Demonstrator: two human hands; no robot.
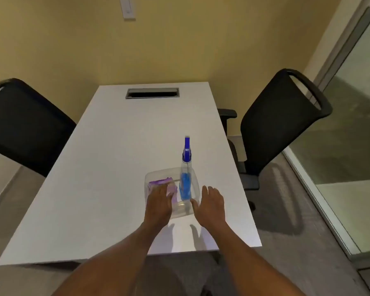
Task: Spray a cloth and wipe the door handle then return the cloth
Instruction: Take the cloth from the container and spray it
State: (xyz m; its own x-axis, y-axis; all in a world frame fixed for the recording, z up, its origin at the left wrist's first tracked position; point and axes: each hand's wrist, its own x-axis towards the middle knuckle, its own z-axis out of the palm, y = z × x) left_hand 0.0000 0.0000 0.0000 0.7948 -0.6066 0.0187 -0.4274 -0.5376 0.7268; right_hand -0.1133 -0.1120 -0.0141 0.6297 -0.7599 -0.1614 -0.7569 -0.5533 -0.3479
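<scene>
I'm at the pick-up step: my left hand (158, 201) reaches flat-fingered onto the cloth (170, 188) in the tub (152, 175), my right hand (210, 202) open, empty beside the spray bottle (185, 182), which I'd grasp next.

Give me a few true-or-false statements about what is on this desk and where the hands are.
1. The clear plastic spray bottle with blue liquid stands upright in the clear plastic tub. True.
2. The left hand reaches into the tub, over the folded purple cloth. True.
3. The right hand grips the bottle. False: it is open beside the tub, apart from the bottle.
4. The tub sits on a black chair. False: it sits on the white table.
</scene>
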